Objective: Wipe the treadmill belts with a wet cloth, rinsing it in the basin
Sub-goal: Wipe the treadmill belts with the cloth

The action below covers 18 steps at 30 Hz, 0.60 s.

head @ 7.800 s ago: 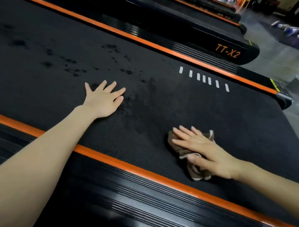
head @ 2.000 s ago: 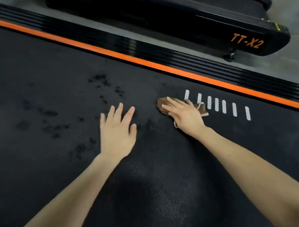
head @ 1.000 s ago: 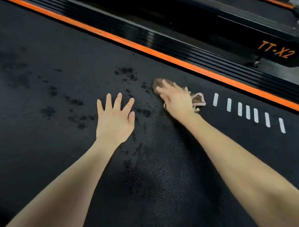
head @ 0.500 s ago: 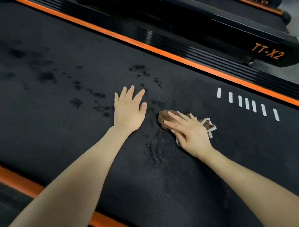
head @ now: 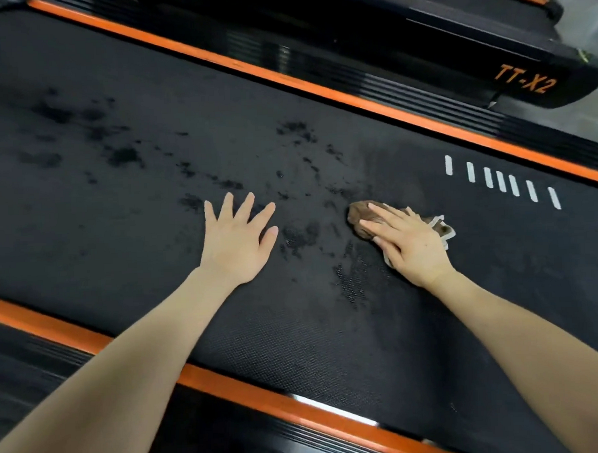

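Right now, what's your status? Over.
Left hand flat on belt. Right hand pressing brown cloth. Dark spots between hands.

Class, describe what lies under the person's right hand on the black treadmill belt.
Under the right hand lies a crumpled brown cloth with pale edging, pressed on the black treadmill belt. The cloth's middle and the belt beneath are covered.

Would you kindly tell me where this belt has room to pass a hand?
Bare black belt lies between the white dash marks and the near orange stripe, right of the right hand pressing the brown cloth. The left hand crowds the middle.
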{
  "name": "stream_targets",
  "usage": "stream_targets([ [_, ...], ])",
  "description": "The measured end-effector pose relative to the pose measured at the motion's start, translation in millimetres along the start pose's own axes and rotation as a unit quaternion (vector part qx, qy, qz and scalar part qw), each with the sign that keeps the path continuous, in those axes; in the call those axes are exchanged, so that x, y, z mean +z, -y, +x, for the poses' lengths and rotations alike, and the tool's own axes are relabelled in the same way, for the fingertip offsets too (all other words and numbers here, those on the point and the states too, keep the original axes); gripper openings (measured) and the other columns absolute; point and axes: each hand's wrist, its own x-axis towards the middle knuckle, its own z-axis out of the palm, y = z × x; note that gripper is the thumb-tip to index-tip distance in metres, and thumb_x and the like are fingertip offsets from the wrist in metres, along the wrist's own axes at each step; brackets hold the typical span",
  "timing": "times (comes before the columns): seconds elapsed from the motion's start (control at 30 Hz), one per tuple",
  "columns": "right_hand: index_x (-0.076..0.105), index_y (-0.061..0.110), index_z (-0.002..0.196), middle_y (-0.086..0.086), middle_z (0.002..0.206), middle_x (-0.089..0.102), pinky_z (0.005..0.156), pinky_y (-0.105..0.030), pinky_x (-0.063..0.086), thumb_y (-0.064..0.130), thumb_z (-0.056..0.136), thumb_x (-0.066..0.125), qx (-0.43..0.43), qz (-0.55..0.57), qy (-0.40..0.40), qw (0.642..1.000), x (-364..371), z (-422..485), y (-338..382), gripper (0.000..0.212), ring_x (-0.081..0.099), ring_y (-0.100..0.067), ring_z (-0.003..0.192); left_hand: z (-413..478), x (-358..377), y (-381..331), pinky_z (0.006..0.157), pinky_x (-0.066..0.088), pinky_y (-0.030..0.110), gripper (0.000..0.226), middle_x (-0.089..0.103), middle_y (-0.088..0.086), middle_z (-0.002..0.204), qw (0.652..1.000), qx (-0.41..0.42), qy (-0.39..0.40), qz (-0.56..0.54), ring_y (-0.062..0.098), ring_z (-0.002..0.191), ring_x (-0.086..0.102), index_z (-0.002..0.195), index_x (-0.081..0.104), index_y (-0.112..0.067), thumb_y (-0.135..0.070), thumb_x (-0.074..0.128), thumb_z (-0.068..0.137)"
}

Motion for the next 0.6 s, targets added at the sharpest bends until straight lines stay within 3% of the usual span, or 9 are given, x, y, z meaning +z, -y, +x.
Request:
stream_targets([
  [0.07, 0.059, 0.025, 0.128, -0.002, 0.144, 0.046, 0.109, -0.051, 0.029, 0.035, 0.097, 0.034, -0.006, 0.002, -0.002, 1.0, 1.1, 1.1, -1.4, 0.041, 0.042, -0.024, 0.134, -1.4, 9.7, -9.2, 0.114, -0.001, 0.058, 0.059, 0.006, 0.009, 0.16, 1.0, -0.009, 0.009, 0.016, 0.039, 0.144, 0.001, 0.15, 0.012, -0.035, -0.056, 0.008, 0.096],
  [0.17, 0.061, 0.025, 0.126, -0.002, 0.142, 0.048, 0.109, -0.049, 0.028, 0.034, 0.097, 0.036, -0.018, 0.004, -0.01, 1.0, 0.9, 1.9, -4.5, 0.039, 0.044, -0.024, 0.132, -2.0, 16.1, -11.7, 0.114, 0.001, 0.059, 0.072, 0.012, 0.011, 0.158, 1.0, -0.02, -0.017, 0.018, 0.041, 0.144, 0.005, 0.15, 0.018, -0.034, -0.06, -0.004, 0.087],
  [0.27, 0.063, 0.025, 0.124, -0.003, 0.14, 0.051, 0.107, -0.053, 0.033, 0.033, 0.096, 0.04, -0.018, 0.003, -0.019, 1.0, 3.0, 2.4, -4.8, 0.037, 0.047, -0.026, 0.129, -2.7, 15.6, -12.2, 0.114, 0.005, 0.06, 0.071, 0.022, 0.012, 0.156, 0.999, -0.023, -0.025, 0.014, 0.042, 0.143, 0.013, 0.148, 0.028, -0.032, -0.06, 0.002, 0.088],
  [0.47, 0.064, 0.022, 0.122, -0.005, 0.138, 0.053, 0.102, -0.059, 0.035, 0.031, 0.095, 0.041, -0.024, -0.001, -0.016, 1.0, 0.9, 16.4, -4.0, 0.037, 0.049, -0.031, 0.128, -3.8, 15.8, -12.6, 0.113, 0.009, 0.061, 0.067, 0.027, 0.014, 0.154, 0.999, -0.022, -0.028, 0.017, 0.043, 0.142, 0.017, 0.146, 0.032, -0.031, -0.058, 0.007, 0.09],
  [0.6, 0.062, 0.022, 0.123, -0.002, 0.143, 0.048, 0.105, -0.066, 0.025, 0.02, 0.096, 0.05, 0.144, 0.014, -0.02, 0.989, 10.2, 66.2, 12.1, 0.03, 0.041, -0.034, 0.133, -3.5, 15.4, -11.5, 0.112, 0.014, 0.062, 0.064, 0.032, 0.015, 0.152, 0.999, -0.019, -0.041, 0.021, 0.044, 0.139, 0.023, 0.145, 0.036, -0.029, -0.055, 0.011, 0.092],
])
